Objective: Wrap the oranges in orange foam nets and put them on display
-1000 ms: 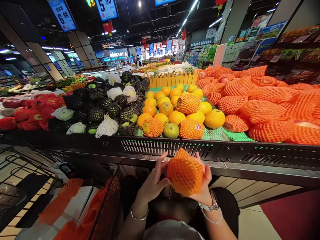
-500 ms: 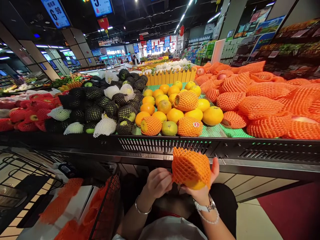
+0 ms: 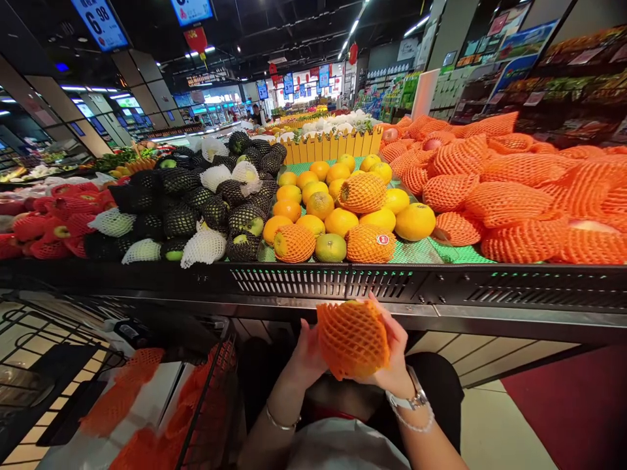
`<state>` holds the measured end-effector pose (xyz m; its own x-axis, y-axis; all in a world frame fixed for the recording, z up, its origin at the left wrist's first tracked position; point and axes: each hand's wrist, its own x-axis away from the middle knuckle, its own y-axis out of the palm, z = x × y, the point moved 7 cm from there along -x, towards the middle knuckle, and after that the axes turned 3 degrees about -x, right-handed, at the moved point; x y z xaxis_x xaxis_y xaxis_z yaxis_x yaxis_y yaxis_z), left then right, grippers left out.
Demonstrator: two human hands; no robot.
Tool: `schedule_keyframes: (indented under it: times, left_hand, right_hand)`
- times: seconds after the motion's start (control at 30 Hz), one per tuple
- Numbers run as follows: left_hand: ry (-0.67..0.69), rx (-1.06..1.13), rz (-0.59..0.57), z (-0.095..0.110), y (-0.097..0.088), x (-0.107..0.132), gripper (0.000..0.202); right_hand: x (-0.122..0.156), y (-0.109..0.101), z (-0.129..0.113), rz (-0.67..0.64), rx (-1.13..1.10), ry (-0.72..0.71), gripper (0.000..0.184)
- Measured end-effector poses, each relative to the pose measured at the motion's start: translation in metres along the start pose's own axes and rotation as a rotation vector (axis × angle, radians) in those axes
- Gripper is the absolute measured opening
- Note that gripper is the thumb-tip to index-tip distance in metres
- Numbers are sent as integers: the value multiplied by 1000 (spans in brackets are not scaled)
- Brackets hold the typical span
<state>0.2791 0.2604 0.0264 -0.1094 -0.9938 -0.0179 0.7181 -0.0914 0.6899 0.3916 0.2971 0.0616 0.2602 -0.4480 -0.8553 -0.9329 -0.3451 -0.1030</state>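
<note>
Just below the display's metal rail: a netted fruit, its orange foam sleeve wrapped about it, raised over the lap between two bare hands.
Right hand: grasping the fruit from its right side and underneath, fingers curved along the sleeve; a watch and a beaded bracelet sit at the wrist.
Left hand: at the fruit's left side, thumb pointing up; the fingers are largely hidden, so I cannot tell whether it grips. A bangle circles the wrist.
Slatted black edge: runs along the display front, beyond the hands.
Loose citrus: yellow and orange, on green matting, with a greenish fruit in front between two sleeved ones, the right of which bears a sticker.
Right-hand heap: fruit in orange nets.
Left-hand heap: fruit mostly in black nets, a few in white; red-netted fruit lies farther left.
Wire cart: beside the person's left, with orange foam nets in it.
Yellow picket fence: behind the citrus.
</note>
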Motion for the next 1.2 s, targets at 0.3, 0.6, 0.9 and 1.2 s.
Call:
schedule_keyframes:
  times: [0.3, 0.6, 0.9, 1.2]
  left_hand:
    - [151, 9, 59, 10, 3, 16, 64]
    - [16, 240, 201, -16, -8, 11, 71]
    - [-44, 308, 397, -25, -8, 12, 62]
    - [148, 143, 546, -6, -17, 24, 79]
  right_hand:
    - [-16, 1, -12, -330, -45, 50, 94]
    - [-31, -21, -22, 83, 183, 19, 29]
    - [-26, -12, -30, 267, 363, -68, 21]
    - [-15, -11, -30, 11, 173, -230, 19]
